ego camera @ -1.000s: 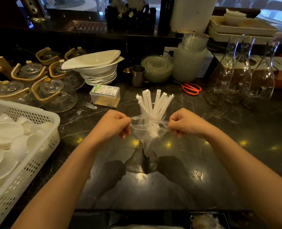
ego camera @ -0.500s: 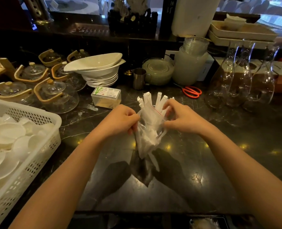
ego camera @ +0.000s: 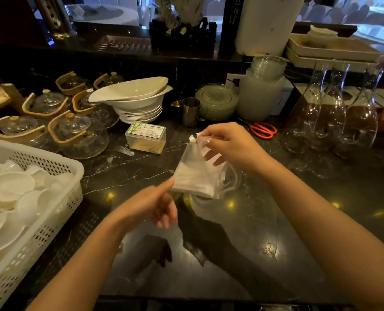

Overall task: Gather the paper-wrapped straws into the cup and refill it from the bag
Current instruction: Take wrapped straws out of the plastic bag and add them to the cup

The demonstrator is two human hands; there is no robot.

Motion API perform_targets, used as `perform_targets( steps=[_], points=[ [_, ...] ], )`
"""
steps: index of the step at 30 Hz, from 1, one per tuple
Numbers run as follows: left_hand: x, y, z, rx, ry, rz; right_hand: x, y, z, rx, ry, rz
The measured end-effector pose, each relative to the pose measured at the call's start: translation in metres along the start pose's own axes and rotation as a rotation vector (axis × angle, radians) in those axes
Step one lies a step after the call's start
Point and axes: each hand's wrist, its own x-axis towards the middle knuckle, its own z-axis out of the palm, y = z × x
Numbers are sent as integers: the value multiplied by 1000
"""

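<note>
My right hand (ego camera: 229, 147) pinches the top of a clear plastic bag (ego camera: 195, 176) that holds white paper-wrapped straws, over the middle of the dark marble counter (ego camera: 242, 254). The bag hangs tilted, its bottom toward the lower left. A few white straw tips (ego camera: 193, 137) show just left of my right fingers. My left hand (ego camera: 155, 205) is blurred below the bag with its fingers apart, one fingertip close to the bag's lower left corner. The bag and my right hand mostly hide the clear cup; a curved glass edge (ego camera: 232, 184) shows at the bag's right.
A white basket (ego camera: 69, 162) of white lids stands at the left. Behind it are glass teapots (ego camera: 78, 133) and stacked white bowls (ego camera: 137, 102). A toothpick box (ego camera: 146, 136), steel cup (ego camera: 190, 111), red scissors (ego camera: 263, 130) and glass carafes (ego camera: 330, 122) line the back.
Both hands held the bag's top edge by the cup. Now only my right hand holds it, the bag has tilted, and my left hand has let go and dropped toward me.
</note>
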Motion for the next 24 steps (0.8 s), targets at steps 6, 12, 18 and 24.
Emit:
perform_targets(
  steps=[6,12,18,24],
  points=[
    [14,-12,29,-803,-110,23,3,-20,-14,227,84,-112],
    [30,39,23,-1137,2,309,-1,-21,-31,362,98,-183],
    [57,81,8,-966,248,250,-3,6,-56,371,23,-153],
    [84,105,-3,-720,404,276,19,46,-85,297,-220,-12]
  ],
)
